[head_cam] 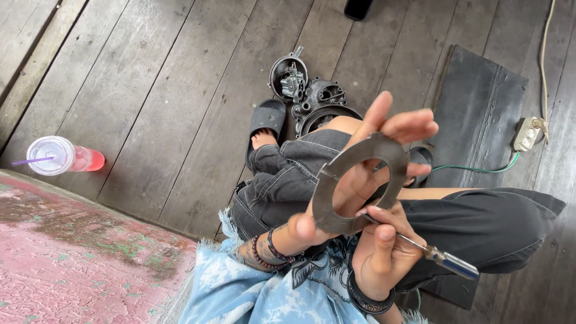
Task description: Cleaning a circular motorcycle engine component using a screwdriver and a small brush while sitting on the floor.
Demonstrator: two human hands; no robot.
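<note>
Head view: both hands raised over the lap.
Left hand [354,180]: fingers spread behind the metal ring [360,186], gripping it.
Right hand [384,246]: closed on a screwdriver [435,255], tip at the ring.
Beyond the ring: engine parts [306,96], sandal [267,120].
Far left of the ring: pink drink cup [63,157].

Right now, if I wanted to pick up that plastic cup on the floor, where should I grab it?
Probably around the clear body of the cup, from above. It lies on its side, so the lid and straw point sideways and give a poorer hold.
</note>
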